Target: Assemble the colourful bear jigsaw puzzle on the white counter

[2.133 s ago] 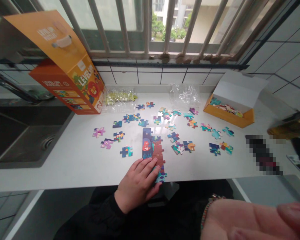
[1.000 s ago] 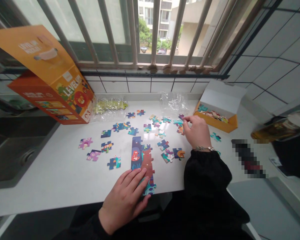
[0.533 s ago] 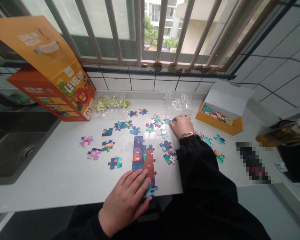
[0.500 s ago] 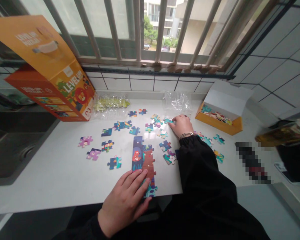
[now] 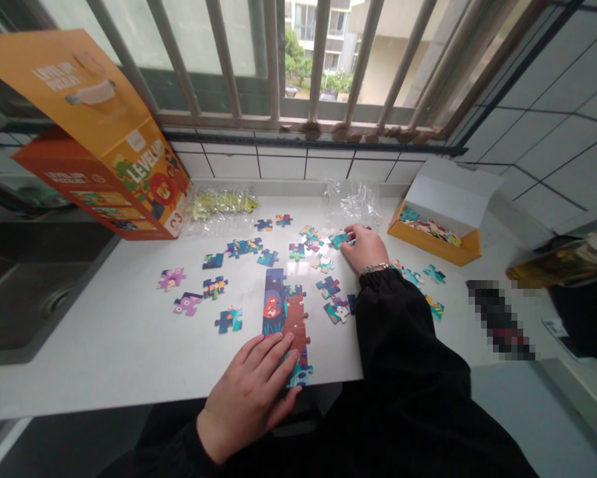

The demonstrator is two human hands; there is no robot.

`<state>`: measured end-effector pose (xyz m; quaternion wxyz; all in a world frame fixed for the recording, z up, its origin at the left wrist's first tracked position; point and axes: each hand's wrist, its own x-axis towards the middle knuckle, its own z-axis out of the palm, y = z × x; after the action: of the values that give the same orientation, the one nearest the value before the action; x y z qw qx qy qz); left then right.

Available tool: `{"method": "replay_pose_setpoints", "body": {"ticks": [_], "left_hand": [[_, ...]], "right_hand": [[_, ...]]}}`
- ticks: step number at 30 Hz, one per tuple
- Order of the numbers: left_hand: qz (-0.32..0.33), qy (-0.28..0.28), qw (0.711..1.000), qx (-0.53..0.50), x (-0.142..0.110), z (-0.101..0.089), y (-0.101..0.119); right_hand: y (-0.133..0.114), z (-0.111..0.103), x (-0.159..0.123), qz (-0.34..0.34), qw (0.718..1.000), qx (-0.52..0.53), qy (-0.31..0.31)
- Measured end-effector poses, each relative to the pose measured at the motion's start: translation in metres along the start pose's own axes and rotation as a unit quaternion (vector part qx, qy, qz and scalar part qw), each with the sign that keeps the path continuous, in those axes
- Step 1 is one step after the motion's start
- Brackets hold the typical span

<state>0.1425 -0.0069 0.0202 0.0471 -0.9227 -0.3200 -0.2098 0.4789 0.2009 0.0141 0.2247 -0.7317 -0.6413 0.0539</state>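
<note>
Behind everything, a barred window (image 5: pixel 273 60) with greenery and buildings outside. Below, a white counter (image 5: pixel 129 358) spanning most of the view. At far left, a tall orange box (image 5: pixel 141 166) with flap raised and lettering reading "LEVEL UP!", and a dark sink (image 5: pixel 9 332) in front. Reaching forward across the counter, a black right sleeve (image 5: pixel 408 332). At back right, an open yellow box (image 5: pixel 432 245) with white lid up and more pieces inside. Near the wall, a clear bag with yellow-green contents (image 5: pixel 223 204) beside the orange box, and crumpled clear wrap (image 5: pixel 352 201) farther right.

At the near edge, the left hand (image 5: pixel 255 392), laid flat, fingers close together, thumb slightly apart, over the lower left of a joined puzzle section (image 5: pixel 295 311). Farther back, the right hand (image 5: pixel 365 249), thumb and forefinger pinching the right edge of a teal piece (image 5: pixel 337 239); cannot tell whether lifted clear of the counter. Around the joined section, scattered loose pieces, including two purple ones (image 5: pixel 171 279) well to the left. Smallest, a beaded bracelet (image 5: pixel 376 267) around the right wrist.
</note>
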Motion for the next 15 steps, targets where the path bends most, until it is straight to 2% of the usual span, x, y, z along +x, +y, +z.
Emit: {"method": "replay_pose_setpoints", "body": {"ticks": [7,12,15], "left_hand": [[-0.002,0.0,1.0,-0.004,-0.002,0.001,0.001],[-0.01,-0.013,1.0,-0.022,0.0,0.001,0.0],[-0.02,-0.029,0.998,-0.055,0.001,-0.012,0.0]], "right_hand": [[-0.001,-0.001,0.0,-0.082,0.997,0.005,-0.005],[-0.004,-0.005,-0.004,-0.087,0.995,0.028,0.039],[-0.005,-0.011,-0.005,-0.066,0.993,0.049,0.079]]}}
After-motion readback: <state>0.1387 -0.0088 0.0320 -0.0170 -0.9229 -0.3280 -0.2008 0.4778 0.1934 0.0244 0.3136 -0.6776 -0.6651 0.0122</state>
